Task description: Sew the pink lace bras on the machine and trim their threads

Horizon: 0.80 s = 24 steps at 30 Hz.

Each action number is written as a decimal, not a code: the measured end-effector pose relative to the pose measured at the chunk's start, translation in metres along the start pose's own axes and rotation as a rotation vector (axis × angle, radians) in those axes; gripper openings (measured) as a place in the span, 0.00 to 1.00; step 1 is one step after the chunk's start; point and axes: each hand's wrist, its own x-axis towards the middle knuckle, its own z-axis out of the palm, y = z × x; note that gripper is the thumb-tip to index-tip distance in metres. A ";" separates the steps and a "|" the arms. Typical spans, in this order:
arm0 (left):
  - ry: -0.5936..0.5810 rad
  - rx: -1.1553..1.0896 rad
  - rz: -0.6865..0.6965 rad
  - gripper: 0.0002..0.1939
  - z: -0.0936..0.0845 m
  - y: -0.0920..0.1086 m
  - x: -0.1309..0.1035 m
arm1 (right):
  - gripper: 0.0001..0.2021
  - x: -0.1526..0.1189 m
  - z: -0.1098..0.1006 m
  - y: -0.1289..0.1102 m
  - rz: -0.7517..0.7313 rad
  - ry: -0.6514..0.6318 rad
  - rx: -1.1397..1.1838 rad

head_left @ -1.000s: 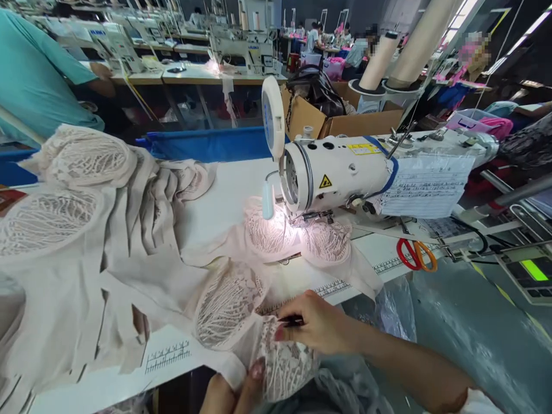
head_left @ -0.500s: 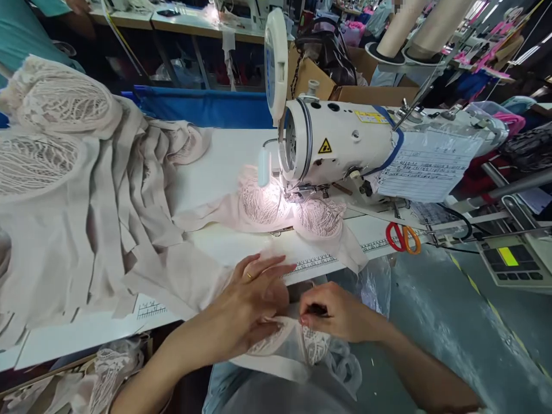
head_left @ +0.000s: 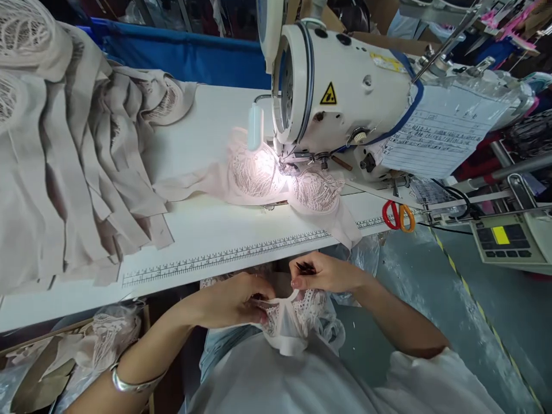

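Observation:
A pale pink lace bra hangs in front of my lap, below the table edge. My left hand is closed on the left part of it, thumb at the lace cup. At the centre of its upper edge, my right hand pinches the fabric between thumb and finger. A small dark pointed tool sticks out of that same hand; its kind is unclear. Another pink bra lies on the table under the lit needle area of the sewing machine.
Many pink bras are heaped on the left of the white table. Orange and red-handled scissors hang at the right edge. A box with fabric pieces stands lower left. A control panel is at right.
My left hand has drawn back from the table edge and grips the bra, which is lifted slightly. The fabric it lay over has come off the table front. The view has tilted down.

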 end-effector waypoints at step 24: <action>0.445 -1.204 0.219 0.33 0.031 -0.025 0.004 | 0.30 0.004 -0.008 0.027 -0.230 0.089 0.334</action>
